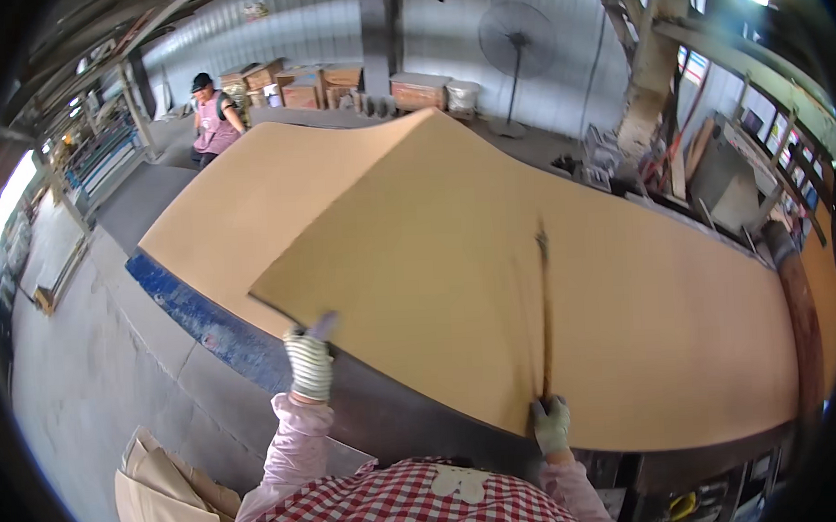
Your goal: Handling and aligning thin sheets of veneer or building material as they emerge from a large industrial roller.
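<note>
A large, flexible tan sheet (663,316) spreads across the long table before me. Its slightly darker upper layer (418,252) ends in a slanting edge and lies over a lighter tan layer (248,203) to the left. My left hand (311,366), in a striped white glove, is closed at the upper layer's near-left edge; its fingertips are blurred and partly hidden. In my right hand (550,425), gloved in grey-white, is the near end of a long thin wooden stick (547,335). The stick points away from me over the sheet, with a dark far tip.
A blue-stained table edge (211,321) shows at the left. Folded tan sheets (167,500) stand at the lower left. Another person (214,125) is beyond the table's far-left end. Boxes (420,90) and a standing fan (517,42) line the back; a brown roller (798,310) is at the right.
</note>
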Demonstrator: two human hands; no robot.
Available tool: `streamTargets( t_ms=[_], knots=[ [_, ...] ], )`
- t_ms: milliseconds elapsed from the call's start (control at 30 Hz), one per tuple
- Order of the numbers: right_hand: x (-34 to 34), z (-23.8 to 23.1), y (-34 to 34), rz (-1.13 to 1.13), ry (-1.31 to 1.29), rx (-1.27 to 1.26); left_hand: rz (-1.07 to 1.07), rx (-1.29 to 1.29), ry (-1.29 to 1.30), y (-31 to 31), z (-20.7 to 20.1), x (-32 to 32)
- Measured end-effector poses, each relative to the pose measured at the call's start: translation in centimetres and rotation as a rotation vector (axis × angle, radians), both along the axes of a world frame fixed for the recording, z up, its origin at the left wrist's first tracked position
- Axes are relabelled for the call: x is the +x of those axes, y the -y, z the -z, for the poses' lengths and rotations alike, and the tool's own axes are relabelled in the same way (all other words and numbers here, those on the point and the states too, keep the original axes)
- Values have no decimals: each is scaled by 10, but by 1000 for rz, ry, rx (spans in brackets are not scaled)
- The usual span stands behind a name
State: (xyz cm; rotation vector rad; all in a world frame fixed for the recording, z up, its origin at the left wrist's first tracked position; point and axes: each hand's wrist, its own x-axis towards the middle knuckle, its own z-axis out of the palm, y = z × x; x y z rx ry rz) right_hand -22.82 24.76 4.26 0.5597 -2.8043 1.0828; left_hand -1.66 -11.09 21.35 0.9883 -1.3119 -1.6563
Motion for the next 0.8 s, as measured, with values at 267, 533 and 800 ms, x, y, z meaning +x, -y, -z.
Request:
streamTargets(
  t_ms=[267,533,800],
  knots=[
    [54,-1,31,-215,264,-50,260,898,-381,-104,160,-18],
    [86,-38,7,-231,291,43,246,642,11,-94,213,-2],
    [103,-61,-1,-125,441,-191,131,739,-194,-107,181,13]
  ],
)
